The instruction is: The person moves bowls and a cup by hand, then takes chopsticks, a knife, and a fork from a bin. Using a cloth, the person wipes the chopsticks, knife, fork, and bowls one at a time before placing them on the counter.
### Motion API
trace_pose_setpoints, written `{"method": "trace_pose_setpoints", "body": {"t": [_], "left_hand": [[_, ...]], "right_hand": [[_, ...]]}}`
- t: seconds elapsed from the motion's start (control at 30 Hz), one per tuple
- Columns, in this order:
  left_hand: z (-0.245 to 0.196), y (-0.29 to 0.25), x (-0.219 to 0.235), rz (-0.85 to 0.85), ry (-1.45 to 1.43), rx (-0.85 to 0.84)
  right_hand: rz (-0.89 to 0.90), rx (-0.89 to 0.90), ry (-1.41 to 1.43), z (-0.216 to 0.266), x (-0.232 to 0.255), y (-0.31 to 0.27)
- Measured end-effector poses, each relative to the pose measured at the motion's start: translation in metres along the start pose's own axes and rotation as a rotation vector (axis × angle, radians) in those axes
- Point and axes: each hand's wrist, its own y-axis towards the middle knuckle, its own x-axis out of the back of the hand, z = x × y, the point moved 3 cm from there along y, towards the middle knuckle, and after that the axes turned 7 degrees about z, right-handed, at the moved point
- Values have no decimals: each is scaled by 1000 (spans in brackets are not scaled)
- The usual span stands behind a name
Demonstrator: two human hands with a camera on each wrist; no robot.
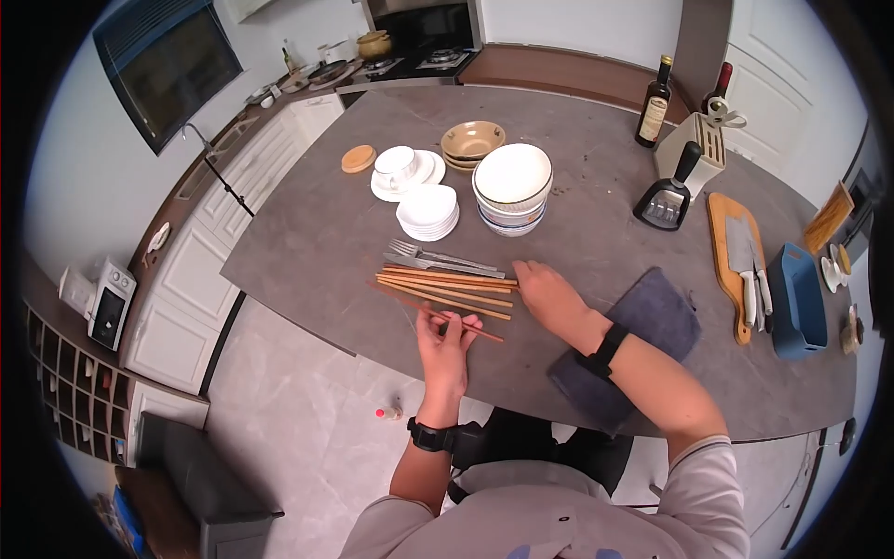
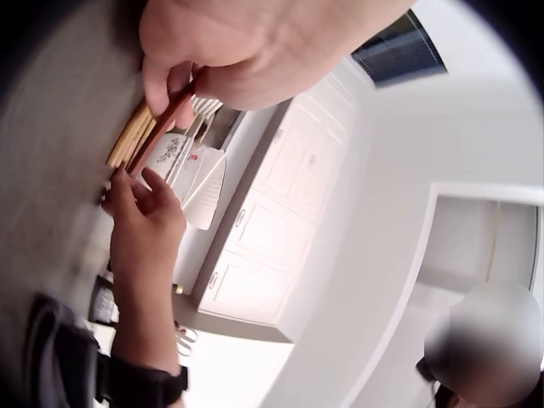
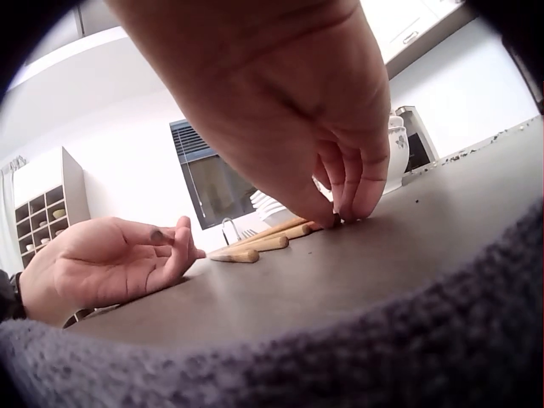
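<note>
Several wooden chopsticks lie side by side on the grey table, light ones and reddish ones. My left hand is at their near side and pinches a dark red chopstick between thumb and fingers. At the right ends of the row, my right hand pinches the end of a reddish chopstick, its fingertips down at the tabletop. The right wrist view shows the right hand over the blunt ends of the light chopsticks. Just beyond the row lie forks and other metal cutlery.
Past the cutlery stand white dishes, stacked bowls, brown bowls and a cup. A dark cloth lies under my right forearm. Further right are a cutting board with knives and a blue bin.
</note>
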Motion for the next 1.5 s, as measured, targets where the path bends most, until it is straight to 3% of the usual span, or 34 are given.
{"method": "trace_pose_setpoints", "body": {"t": [0.03,0.17,0.3,0.4,0.47,0.5,0.57,0.67,0.8,0.9,0.93,1.0,1.07,1.13,1.2,1.27,1.3,1.33,1.37,1.4,1.5], "left_hand": [[6,2,2,-2,-118,70],[19,5,13,42,-143,36],[16,5,-1,9,-280,45],[17,4,-19,9,-309,53],[18,1,-31,18,-319,51],[19,-1,-37,41,-303,31],[18,-6,-50,72,-293,24],[15,-16,-75,168,-304,-13],[21,-24,-89,248,-306,0],[19,-29,-91,304,-238,-37],[12,-32,-95,321,-108,-29],[11,-35,-98,348,20,-13],[22,-35,-106,541,98,119],[32,-37,-111,544,118,191],[41,-41,-114,541,149,268],[49,-44,-119,531,84,345],[51,-46,-122,534,88,350],[53,-47,-127,566,129,367],[54,-49,-133,597,170,384],[55,-52,-138,599,174,388],[61,-66,-167,710,153,470]], "right_hand": [[20,18,-22,1,1,1],[143,-11,-100,10,12,2],[85,-64,-46,1,22,-10],[-31,-69,174,-11,35,-25],[229,-364,590,-11,51,-33],[224,-377,588,-13,49,-37],[191,-542,1099,-17,35,-50],[191,-517,1184,1,32,-65],[121,-386,934,14,31,-92],[4,-383,286,32,64,-130],[-4,-397,279,33,58,-146],[26,-365,-247,43,41,-176],[-21,-347,-232,50,38,-190],[94,-199,-380,54,35,-202],[29,-159,-381,48,45,-211],[-140,-268,68,24,57,-217],[-127,-668,559,6,80,-213],[-359,-767,1029,-25,70,-219],[-673,-749,1576,-35,82,-209],[-713,-739,1848,-35,108,-201],[-793,-666,1935,-45,122,-184]]}}
